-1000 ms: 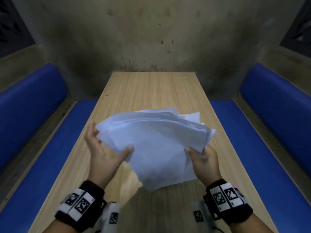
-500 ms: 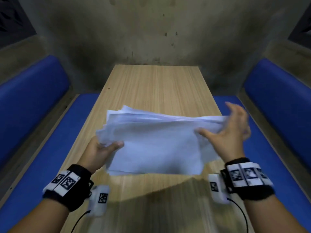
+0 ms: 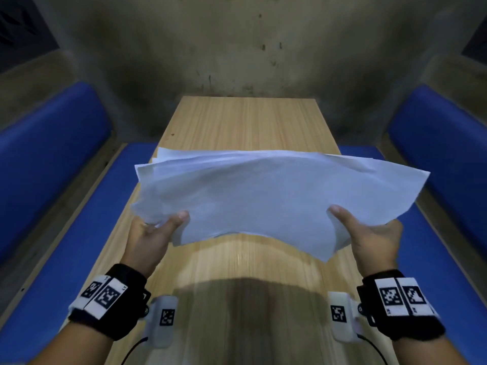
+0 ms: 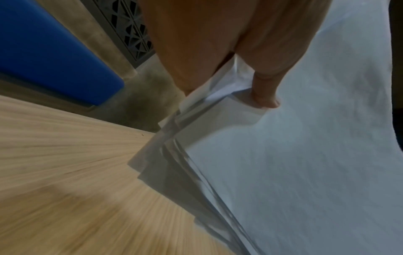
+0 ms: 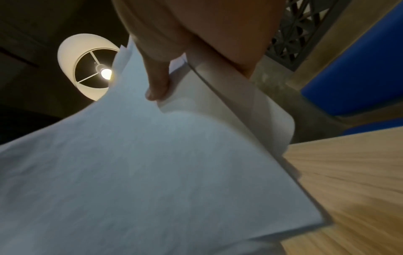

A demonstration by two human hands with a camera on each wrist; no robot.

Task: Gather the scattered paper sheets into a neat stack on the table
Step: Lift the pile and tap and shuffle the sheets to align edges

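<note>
From the head view, the left hand (image 3: 147,241) and the right hand (image 3: 374,241) hold a bundle of white paper sheets (image 3: 276,196) in the air above the near half of the wooden table (image 3: 242,119). Each hand pinches a near corner of the bundle, thumb on top and fingers hidden under the paper. The sheets bow upward in the middle, and their edges are fanned and uneven at the left. Blue benches (image 3: 47,164) run along both long edges of the table.

In the left wrist view, the thumb (image 4: 263,96) presses on the top sheet, with staggered sheet edges showing below it over the table (image 4: 65,172).

In the right wrist view, the thumb (image 5: 158,86) lies on the sheets (image 5: 152,172), and a lit ceiling lamp (image 5: 87,67) shows behind them
</note>
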